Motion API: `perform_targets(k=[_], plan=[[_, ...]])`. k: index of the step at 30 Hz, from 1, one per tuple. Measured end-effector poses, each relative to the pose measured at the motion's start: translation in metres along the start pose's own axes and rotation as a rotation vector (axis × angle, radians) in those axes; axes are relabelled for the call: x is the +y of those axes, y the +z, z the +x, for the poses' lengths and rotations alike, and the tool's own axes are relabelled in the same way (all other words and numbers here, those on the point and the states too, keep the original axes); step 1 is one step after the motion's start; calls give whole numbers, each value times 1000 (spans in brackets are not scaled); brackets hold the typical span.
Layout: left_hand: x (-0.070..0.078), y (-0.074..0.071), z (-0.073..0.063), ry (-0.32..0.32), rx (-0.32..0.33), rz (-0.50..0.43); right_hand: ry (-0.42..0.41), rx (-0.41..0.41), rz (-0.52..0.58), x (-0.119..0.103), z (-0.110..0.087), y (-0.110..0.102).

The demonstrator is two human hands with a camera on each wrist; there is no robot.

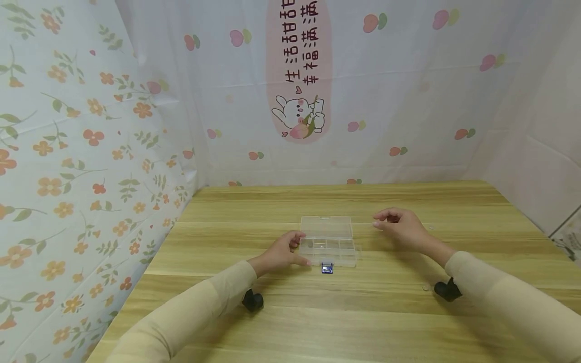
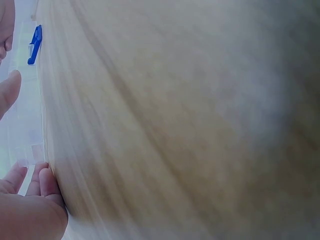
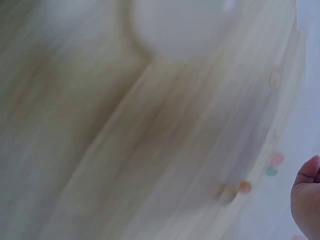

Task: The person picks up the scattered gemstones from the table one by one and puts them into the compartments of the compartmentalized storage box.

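A clear plastic compartment box (image 1: 327,251) lies on the table with its lid (image 1: 326,228) raised toward the back. Its blue latch (image 1: 327,267) points to the front, and shows in the left wrist view as a blue clip (image 2: 35,45). My left hand (image 1: 282,252) grips the box's left end, thumb along the front corner and fingers at the back. Tiny bits lie in the rear compartments. To the right of the lid, my right hand (image 1: 399,227) hovers over the table, fingers loosely bent. Nothing shows between its fingertips.
Small pieces lie on the wooden table (image 1: 290,322): a pale one (image 1: 431,227) beyond the right hand and a round one (image 1: 425,288) by the right sleeve. The right wrist view shows a small ring (image 3: 275,77) and a blurred orange bead (image 3: 245,186). Patterned cloth (image 1: 218,101) hangs behind.
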State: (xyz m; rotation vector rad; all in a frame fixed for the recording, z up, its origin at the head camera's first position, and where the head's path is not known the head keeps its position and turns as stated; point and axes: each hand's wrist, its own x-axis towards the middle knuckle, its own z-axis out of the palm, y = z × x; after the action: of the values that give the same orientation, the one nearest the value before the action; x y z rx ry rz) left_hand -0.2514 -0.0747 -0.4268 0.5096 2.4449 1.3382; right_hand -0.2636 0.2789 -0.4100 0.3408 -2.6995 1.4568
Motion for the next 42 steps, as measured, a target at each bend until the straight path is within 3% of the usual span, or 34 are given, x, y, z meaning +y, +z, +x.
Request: perform_targets(k=[15,24,42], plan=[[1,0,0,-3,4,3,31,81,-70,26,-17,-51],[1,0,0,0,-2,-1,114,86,-114,35,-19,-72],[0,0,-1,-1,-8,-4,211,11,-122,69,-23,-98]])
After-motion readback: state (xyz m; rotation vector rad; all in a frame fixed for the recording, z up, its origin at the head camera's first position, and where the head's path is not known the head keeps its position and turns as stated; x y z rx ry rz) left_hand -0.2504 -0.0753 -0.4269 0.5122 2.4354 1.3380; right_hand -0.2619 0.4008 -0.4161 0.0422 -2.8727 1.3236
